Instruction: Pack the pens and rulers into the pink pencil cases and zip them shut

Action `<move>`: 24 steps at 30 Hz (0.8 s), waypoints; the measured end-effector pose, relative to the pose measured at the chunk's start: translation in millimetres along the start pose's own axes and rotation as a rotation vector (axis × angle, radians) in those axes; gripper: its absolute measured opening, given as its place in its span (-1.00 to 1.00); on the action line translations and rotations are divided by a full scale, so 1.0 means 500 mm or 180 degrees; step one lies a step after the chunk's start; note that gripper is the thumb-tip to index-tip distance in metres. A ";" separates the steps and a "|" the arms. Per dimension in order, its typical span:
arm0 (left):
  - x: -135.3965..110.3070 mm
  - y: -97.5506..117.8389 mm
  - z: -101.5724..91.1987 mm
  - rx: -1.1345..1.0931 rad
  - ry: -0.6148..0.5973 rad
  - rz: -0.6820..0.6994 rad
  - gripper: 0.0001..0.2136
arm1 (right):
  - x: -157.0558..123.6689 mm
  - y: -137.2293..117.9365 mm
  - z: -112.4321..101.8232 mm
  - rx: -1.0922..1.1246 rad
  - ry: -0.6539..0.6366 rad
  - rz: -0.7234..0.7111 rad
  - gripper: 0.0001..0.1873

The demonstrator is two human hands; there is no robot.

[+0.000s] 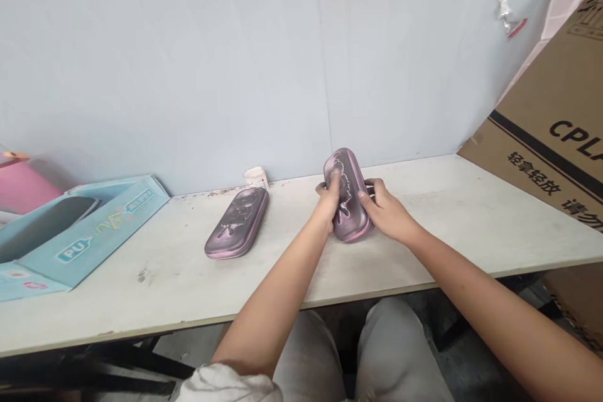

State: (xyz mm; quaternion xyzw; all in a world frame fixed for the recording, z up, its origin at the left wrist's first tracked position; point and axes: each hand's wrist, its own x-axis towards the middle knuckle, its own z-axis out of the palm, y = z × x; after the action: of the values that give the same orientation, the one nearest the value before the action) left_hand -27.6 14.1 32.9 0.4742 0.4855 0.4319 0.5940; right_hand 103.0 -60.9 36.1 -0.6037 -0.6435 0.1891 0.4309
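Observation:
Both my hands grip a purple embossed case [349, 171], tilted up on its near end on the white table [452, 220]. My left hand [328, 196] wraps its left side with fingers over the front. On the case's right edge my right hand [382, 208] is closed, thumb on the front. A second, matching purple case [237, 222] lies flat on the table to the left, apart from both hands.
A small white cup [257, 176] stands by the wall behind the flat case. A light blue open box [70, 226] lies at the left, with something pink [23, 187] behind it. A large brown carton [556, 119] rests at the table's right end.

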 end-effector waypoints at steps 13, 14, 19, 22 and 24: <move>0.032 0.027 0.017 0.0383 -0.0993 -0.0576 -0.58 | 0.005 0.152 -0.068 0.0259 0.0158 0.0989 -0.53; 0.039 0.029 0.004 0.0645 -0.0878 -0.0532 -0.60 | 0.003 0.170 -0.073 0.0358 0.0174 0.1020 -0.53; 0.046 -0.002 0.007 0.3144 -0.0023 0.0965 -0.38 | -0.012 0.224 -0.077 0.0675 0.0199 0.1043 -0.57; 0.033 -0.048 0.069 0.3771 -0.0703 0.1099 -0.24 | -0.019 0.221 -0.064 0.0848 0.0151 0.1073 -0.50; 0.030 -0.070 0.117 0.3595 -0.0786 0.1193 -0.24 | -0.023 0.210 -0.055 0.0982 0.0126 0.1007 -0.39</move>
State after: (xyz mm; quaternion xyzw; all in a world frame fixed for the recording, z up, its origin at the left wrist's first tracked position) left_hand 34.3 13.9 0.6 0.8401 0.4753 0.1465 0.2164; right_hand 188.0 -58.5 -32.4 -0.6277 -0.4956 0.3386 0.4957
